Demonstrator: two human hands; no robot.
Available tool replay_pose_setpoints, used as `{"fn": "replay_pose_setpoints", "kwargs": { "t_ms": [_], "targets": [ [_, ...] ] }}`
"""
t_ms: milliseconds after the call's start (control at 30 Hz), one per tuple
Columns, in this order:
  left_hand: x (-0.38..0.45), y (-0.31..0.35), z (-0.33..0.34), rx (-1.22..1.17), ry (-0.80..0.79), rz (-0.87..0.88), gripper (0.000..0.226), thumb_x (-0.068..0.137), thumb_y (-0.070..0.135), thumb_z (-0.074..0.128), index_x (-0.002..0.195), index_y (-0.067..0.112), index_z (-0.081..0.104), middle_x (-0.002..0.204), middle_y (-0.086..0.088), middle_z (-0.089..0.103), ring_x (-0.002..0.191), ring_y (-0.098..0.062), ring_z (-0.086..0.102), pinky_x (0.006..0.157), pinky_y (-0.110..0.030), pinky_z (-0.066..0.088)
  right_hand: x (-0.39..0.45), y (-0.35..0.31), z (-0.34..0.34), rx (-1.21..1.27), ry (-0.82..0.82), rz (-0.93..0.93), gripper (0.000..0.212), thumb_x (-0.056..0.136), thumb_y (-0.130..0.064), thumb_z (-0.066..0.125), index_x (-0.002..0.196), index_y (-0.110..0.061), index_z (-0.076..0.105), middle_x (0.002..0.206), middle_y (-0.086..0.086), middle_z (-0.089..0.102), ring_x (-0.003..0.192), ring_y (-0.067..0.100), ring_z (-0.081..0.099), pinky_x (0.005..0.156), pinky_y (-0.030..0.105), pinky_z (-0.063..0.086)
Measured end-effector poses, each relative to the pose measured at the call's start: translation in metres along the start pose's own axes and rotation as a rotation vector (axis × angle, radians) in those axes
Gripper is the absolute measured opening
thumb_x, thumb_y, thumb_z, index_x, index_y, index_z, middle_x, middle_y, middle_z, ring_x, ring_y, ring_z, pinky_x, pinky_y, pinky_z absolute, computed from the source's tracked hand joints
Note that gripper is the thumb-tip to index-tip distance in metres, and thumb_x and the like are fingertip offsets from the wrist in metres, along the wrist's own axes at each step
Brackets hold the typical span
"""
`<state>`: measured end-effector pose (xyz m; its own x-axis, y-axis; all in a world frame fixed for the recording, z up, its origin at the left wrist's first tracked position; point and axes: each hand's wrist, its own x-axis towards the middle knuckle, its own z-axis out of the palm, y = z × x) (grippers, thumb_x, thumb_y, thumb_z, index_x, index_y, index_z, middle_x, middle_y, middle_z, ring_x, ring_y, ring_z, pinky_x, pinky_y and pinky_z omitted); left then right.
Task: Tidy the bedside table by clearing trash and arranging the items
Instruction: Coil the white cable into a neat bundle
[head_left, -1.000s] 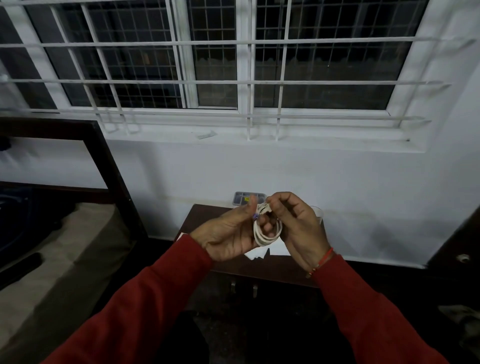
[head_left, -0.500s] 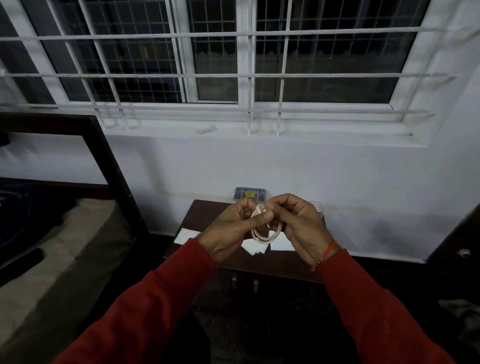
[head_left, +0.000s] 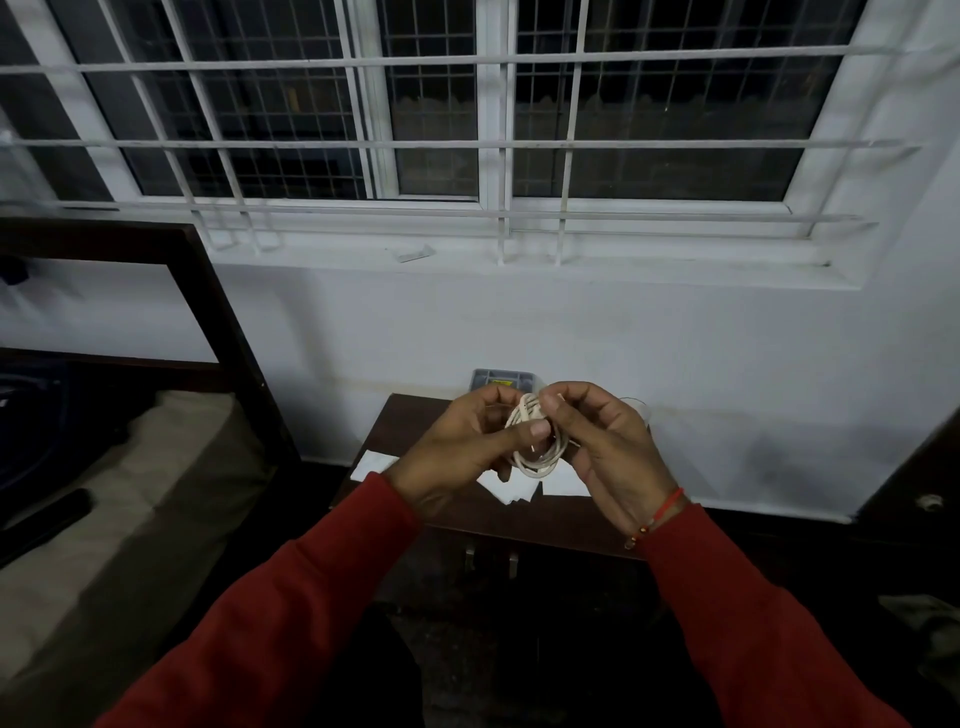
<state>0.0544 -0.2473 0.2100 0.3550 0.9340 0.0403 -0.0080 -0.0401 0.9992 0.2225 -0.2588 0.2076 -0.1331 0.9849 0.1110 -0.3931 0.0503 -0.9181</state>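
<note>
A coiled white cable (head_left: 537, 452) hangs between both hands above the dark wooden bedside table (head_left: 524, 525). My left hand (head_left: 462, 452) pinches the coil with its thumb across the loops. My right hand (head_left: 605, 447) grips the top of the coil with its fingertips. White paper scraps (head_left: 511, 488) lie on the table under the hands, and another white scrap (head_left: 371, 464) lies at the table's left edge. A clear glass (head_left: 641, 410) stands at the back right, mostly hidden behind my right hand.
A grey box with a yellow label (head_left: 501, 378) leans at the wall behind the table. A bed with a beige mattress (head_left: 119, 499) and dark frame (head_left: 218, 317) stands to the left. A dark cabinet (head_left: 919, 499) is at the right. Barred window above.
The hands have kept turning the coiled cable; my left thumb now lies across the loops and my right fingers have shifted to the coil's top. The view has tilted slightly.
</note>
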Motion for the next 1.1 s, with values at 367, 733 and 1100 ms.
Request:
{"fn": "replay_pose_setpoints", "kwargs": {
  "t_ms": [367,733,1100],
  "targets": [
    [-0.004,-0.006,0.004,-0.168,-0.061,-0.124,0.05,0.068,0.045,0.083,0.093,0.014,0.055,0.088,-0.021,0.063,0.067,-0.02,0.056,0.059,-0.028,0.047,-0.008,0.0,0.005,-0.218,-0.053,-0.051,0.013,0.078,-0.02,0.072,0.084,-0.01,0.065,0.085,0.014,0.065,0.069,0.031,0.054,0.058,0.035,0.052],
    [0.0,-0.007,0.009,0.169,0.082,0.067,0.032,0.084,0.016,0.08,0.103,0.011,0.054,0.099,-0.014,0.069,0.079,-0.019,0.069,0.055,-0.034,0.058,-0.005,-0.011,0.002,-0.079,0.08,0.068,0.005,0.082,-0.001,0.069,0.083,-0.002,0.064,0.082,0.017,0.065,0.057,0.019,0.056,0.051,0.029,0.051],
    [-0.011,-0.011,0.003,0.856,0.264,0.293,0.022,0.082,0.021,0.059,0.1,0.034,0.054,0.089,0.023,0.06,0.094,0.007,0.051,0.087,-0.026,0.036,-0.009,-0.004,0.006,-0.065,-0.022,0.055,0.024,0.081,0.004,0.07,0.103,0.006,0.063,0.094,0.018,0.069,0.074,0.025,0.07,0.069,0.041,0.059]
  ]
}}
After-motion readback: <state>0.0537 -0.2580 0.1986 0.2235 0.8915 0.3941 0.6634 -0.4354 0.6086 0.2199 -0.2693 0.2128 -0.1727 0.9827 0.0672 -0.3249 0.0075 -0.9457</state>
